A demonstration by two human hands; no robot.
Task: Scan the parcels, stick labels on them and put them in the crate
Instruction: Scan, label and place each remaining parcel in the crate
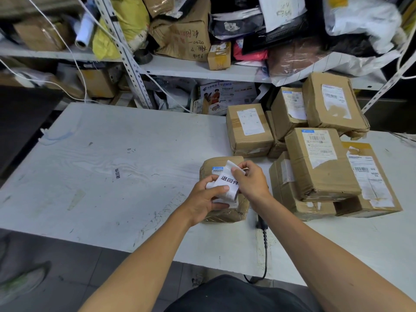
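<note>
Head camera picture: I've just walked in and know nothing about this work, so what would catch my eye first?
Probably the two hands at centre: the left hand and right hand hold a white label strip printed with bold black characters, above a brown parcel on the white table. Next, the stack of cardboard boxes to the right, then the crammed shelves behind.

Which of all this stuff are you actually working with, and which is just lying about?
In use:
label roll, held in left hand and right hand
parcel under them
stacked boxes
scanner

Lying about:
shelf packages
yellow bag
film roll
white cables
</note>
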